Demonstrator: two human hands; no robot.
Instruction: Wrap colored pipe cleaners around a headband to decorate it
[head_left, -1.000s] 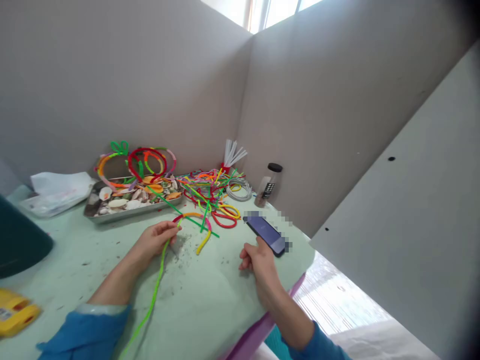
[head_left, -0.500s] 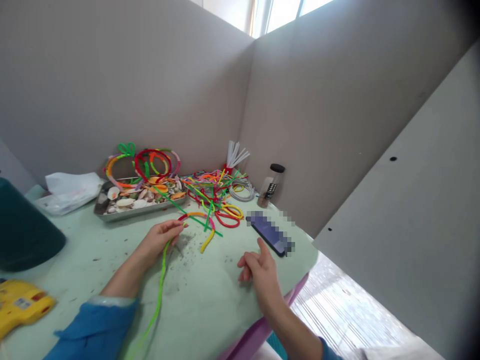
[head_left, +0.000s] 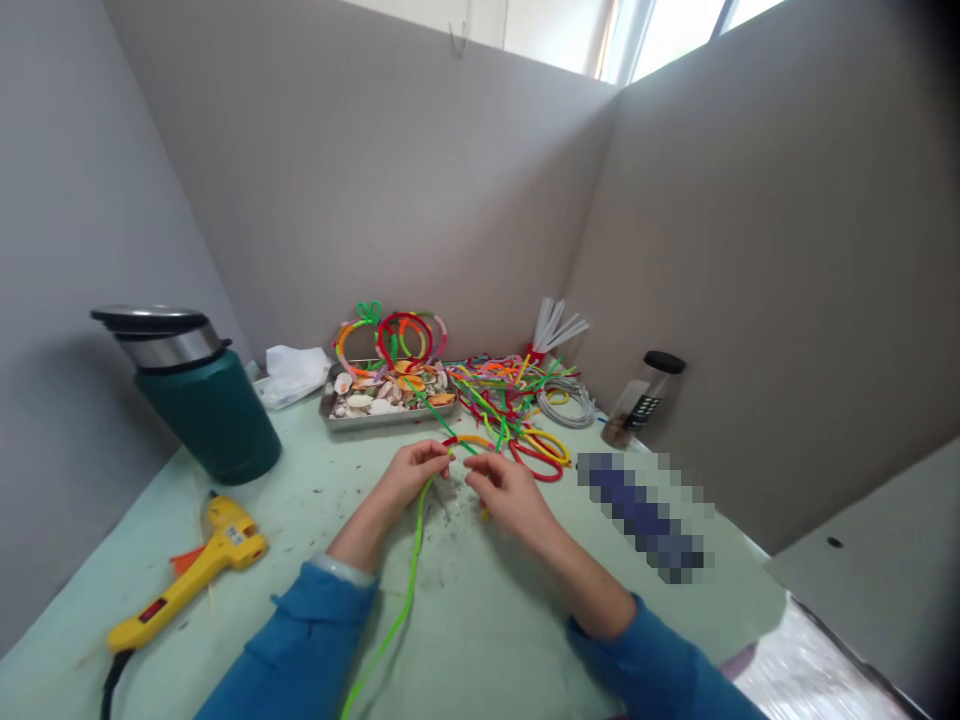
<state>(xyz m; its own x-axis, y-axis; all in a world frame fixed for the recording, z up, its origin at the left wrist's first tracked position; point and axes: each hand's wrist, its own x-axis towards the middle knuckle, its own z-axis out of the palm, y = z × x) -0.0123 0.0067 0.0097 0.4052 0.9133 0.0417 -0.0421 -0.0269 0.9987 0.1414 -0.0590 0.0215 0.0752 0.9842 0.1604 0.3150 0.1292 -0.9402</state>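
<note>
My left hand (head_left: 416, 472) pinches one end of a lime-green pipe cleaner (head_left: 412, 580), which trails down toward the bottom edge of the view. Facing it, my right hand (head_left: 510, 498) has curled fingers, with a small gap between thumb and forefinger and nothing visible in them. Just beyond both hands lies a curved strip of red, orange and pink pipe cleaner (head_left: 472, 440), partly covered by my right hand. A green pipe cleaner (head_left: 446, 420) runs from the shell tray toward this strip.
Behind are a metal tray of shells (head_left: 390, 421) with pipe-cleaner rings (head_left: 405, 338), and a heap of colourful pipe cleaners (head_left: 495, 385). At left stand a teal flask (head_left: 214, 420) and a yellow glue gun (head_left: 187, 580). A black-lidded bottle (head_left: 643, 400) and a pixelated phone (head_left: 637, 515) lie right.
My right hand has moved left from beside the phone to close by my left hand. The view has swung left, bringing the whole flask and glue gun in. My left hand keeps the pipe cleaner.
</note>
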